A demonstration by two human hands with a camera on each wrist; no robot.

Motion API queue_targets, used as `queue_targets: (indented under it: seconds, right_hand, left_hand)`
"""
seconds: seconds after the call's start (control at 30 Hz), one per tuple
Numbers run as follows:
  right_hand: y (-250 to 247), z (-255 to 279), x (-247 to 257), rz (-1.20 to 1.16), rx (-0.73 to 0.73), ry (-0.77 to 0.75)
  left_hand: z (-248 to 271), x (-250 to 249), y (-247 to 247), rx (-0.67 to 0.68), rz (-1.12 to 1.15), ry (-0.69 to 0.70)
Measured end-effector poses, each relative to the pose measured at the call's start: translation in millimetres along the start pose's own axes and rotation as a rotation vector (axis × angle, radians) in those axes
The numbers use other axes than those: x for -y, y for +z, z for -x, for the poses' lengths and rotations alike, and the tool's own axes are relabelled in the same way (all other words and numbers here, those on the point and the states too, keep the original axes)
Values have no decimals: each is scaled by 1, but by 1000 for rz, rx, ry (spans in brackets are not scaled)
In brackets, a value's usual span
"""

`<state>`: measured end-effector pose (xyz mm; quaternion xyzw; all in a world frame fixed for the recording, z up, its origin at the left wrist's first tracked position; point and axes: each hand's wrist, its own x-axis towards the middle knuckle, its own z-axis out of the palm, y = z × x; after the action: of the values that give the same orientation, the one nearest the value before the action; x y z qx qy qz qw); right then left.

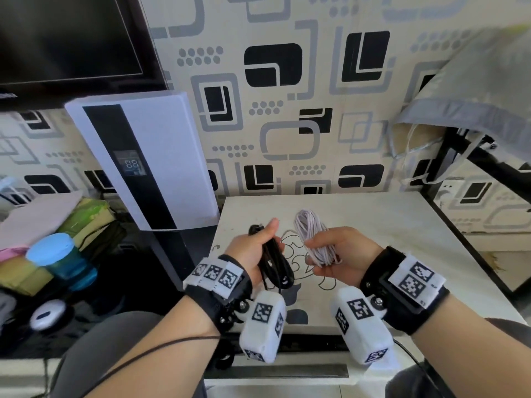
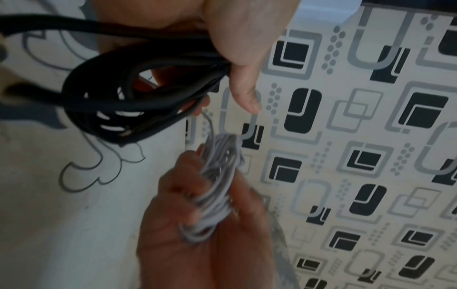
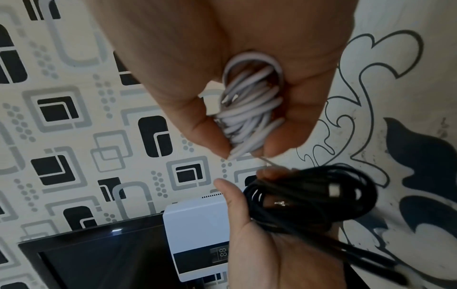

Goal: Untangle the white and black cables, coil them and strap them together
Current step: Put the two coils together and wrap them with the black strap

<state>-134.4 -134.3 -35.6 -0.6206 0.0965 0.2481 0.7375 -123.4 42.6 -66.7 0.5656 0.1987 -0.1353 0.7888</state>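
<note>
My left hand (image 1: 260, 248) grips a coiled black cable (image 1: 274, 264), thumb pressed over its upper end; the coil (image 2: 138, 93) hangs below the fingers, and its loops show a silver plug in the right wrist view (image 3: 309, 197). My right hand (image 1: 339, 251) holds a coiled white cable (image 1: 314, 239) bunched between thumb and fingers, its loops sticking up above the hand. The white coil (image 3: 249, 109) is squeezed in my grip. Both coils are apart, held side by side a little above the white table (image 1: 388, 222). I see no strap.
A white tower appliance (image 1: 149, 165) with a black stripe stands left of the table. A dark screen (image 1: 69, 38) hangs at the upper left. Clutter with a blue jar (image 1: 61, 258) lies at the left. A grey cover (image 1: 482, 90) drapes over a black frame at the right.
</note>
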Motion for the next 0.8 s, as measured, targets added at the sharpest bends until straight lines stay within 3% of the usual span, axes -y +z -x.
queue_targets:
  seconds: [0.23, 0.4, 0.6, 0.8]
  right_hand:
    - [8, -5, -11, 145, 39, -116]
    - [7, -9, -14, 290, 22, -227]
    - [7, -14, -15, 447, -25, -294]
    - [5, -13, -11, 522, -26, -333]
  left_hand:
    - [-3, 25, 17, -89, -98, 146]
    - [-3, 26, 25, -47, -101, 198]
    - [-7, 18, 28, -37, -130, 193]
    - [-7, 2, 22, 82, -140, 150]
